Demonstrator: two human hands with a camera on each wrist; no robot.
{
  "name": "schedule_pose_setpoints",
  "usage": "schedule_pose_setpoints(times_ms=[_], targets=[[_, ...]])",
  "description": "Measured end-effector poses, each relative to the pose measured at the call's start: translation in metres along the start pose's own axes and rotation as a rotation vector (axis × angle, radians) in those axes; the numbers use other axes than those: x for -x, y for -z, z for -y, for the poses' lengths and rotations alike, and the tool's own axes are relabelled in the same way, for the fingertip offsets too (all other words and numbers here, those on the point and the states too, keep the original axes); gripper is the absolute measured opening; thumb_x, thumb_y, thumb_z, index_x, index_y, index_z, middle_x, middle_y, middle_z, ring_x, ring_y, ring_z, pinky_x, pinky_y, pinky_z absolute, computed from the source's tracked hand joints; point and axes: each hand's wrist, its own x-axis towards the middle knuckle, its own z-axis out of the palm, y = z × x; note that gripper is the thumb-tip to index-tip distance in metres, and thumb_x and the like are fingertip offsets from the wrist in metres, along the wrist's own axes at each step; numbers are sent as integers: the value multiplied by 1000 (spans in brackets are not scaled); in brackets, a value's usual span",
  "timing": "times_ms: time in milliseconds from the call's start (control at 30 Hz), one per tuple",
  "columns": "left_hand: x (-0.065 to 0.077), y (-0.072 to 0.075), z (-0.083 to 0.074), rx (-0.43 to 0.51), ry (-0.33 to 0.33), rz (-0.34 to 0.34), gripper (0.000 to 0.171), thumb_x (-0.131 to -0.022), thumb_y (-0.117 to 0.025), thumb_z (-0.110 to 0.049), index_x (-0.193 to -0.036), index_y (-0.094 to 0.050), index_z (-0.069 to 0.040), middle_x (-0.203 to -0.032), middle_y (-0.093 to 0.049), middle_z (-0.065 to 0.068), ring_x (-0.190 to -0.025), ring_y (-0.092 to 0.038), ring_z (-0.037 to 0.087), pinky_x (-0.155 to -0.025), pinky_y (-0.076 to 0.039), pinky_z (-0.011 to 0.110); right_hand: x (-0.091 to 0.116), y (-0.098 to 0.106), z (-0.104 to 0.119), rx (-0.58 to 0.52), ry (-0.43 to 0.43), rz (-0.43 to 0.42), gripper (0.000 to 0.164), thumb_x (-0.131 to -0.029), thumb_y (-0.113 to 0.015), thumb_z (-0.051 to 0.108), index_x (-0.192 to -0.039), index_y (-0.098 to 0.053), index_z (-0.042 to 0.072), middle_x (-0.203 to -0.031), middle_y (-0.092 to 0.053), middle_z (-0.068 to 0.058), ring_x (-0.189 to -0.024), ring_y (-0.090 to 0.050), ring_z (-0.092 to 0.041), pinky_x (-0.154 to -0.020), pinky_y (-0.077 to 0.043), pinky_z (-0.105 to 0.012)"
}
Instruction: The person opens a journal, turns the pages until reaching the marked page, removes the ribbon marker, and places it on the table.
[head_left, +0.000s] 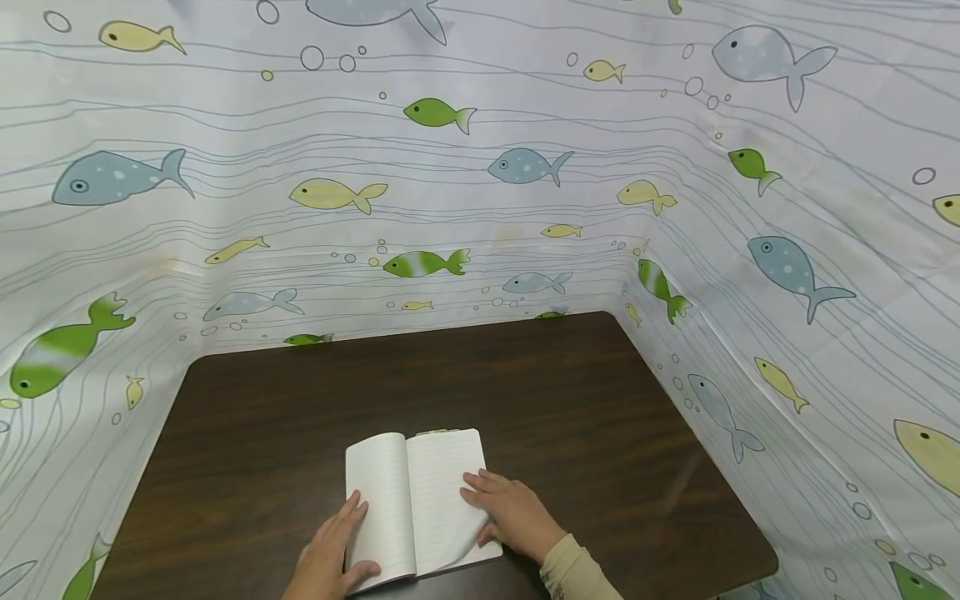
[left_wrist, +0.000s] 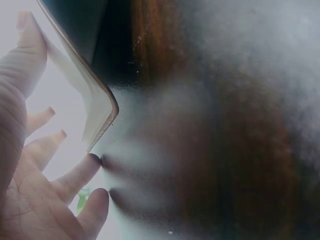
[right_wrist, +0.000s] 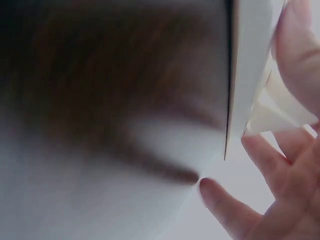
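Has a lined notebook (head_left: 420, 500) lying open in the near part of a dark table (head_left: 420, 375), with hands apart, one at each side. Touches the left page's outer edge with the left hand (head_left: 330, 546), fingers spread and fairly straight, thumb near the bottom. Reaches over the right edge with the right hand (head_left: 517, 512), below a pale sleeve (head_left: 573, 567), beside a page curling up at the lower corner; cannot tell whether pinched. Faces white walls (head_left: 480, 237) printed with colourful fish (head_left: 330, 193).
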Motion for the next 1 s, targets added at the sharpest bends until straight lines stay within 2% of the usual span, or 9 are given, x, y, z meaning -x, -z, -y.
schedule_pose_setpoints(times_ms=[167,300,433,533,633,733,800,900,1000], targets=[[1,0,0,1,-16,-1,97,-66,-78,-54,-142,-45,-5,-151,-36,19,-130,-43,44,-95,-36,70,-3,-4,3,-22,-59,-41,74,-68,-77,47,-133,-57,18,-138,-55,-1,-127,-52,-18,-88,-53,-38],[2,-2,1,-15,-64,-57,92,-67,-81,-46,-141,-46,-4,-150,-40,19,-127,-47,44,-92,-39,68,-8,-6,8,-92,-109,-87,86,-70,-81,40,-143,-43,14,-146,-44,-8,-133,-42,-23,-94,-50,-39],[3,-4,2,-40,-94,-95,92,-66,-82,-45,-141,-47,-5,-149,-41,17,-124,-50,43,-89,-42,66,-11,-4,15,-229,-157,-158,106,-73,-83,35,-152,-19,6,-154,-25,-17,-139,-34,-29,-101,-46,-41],[2,-2,1,-40,-70,-70,94,-66,-79,-51,-142,-46,-6,-150,-39,17,-125,-49,43,-90,-42,67,-12,0,19,-400,-169,-202,118,-76,-82,32,-153,2,-1,-158,-16,-20,-138,-39,-28,-100,-46,-40],[2,1,-1,-27,-22,-26,98,-65,-75,-60,-143,-45,-8,-152,-37,16,-128,-46,43,-93,-39,68,-14,4,26,-589,-130,-150,118,-82,-77,33,-152,12,1,-160,-14,-17,-134,-45,-26,-101,-46,-37],[2,2,-1,-26,-11,-14,98,-66,-74,-61,-143,-45,-8,-152,-36,16,-128,-45,43,-93,-39,69,-16,6,35,-683,-82,-10,109,-86,-72,37,-155,8,11,-162,-15,-9,-138,-41,-23,-108,-39,-37],[2,2,-1,-31,-30,-22,95,-67,-75,-59,-142,-46,-7,-151,-38,17,-127,-47,42,-92,-40,68,-17,5,42,-692,-54,71,104,-86,-70,42,-156,3,19,-162,-14,-2,-142,-34,-21,-110,-36,-36],[2,1,-1,-44,-49,-37,93,-68,-75,-57,-141,-47,-7,-150,-39,17,-126,-48,42,-90,-41,68,-18,3,51,-602,35,96,96,-87,-67,45,-156,-7,21,-162,-14,0,-145,-26,-20,-112,-34,-37],[3,1,-2,-63,-34,-33,92,-68,-80,-49,-142,-46,-7,-152,-37,17,-127,-47,42,-90,-41,69,-20,2,58,-483,132,86,87,-89,-65,45,-156,-15,21,-162,-16,0,-144,-29,-19,-110,-37,-36]])
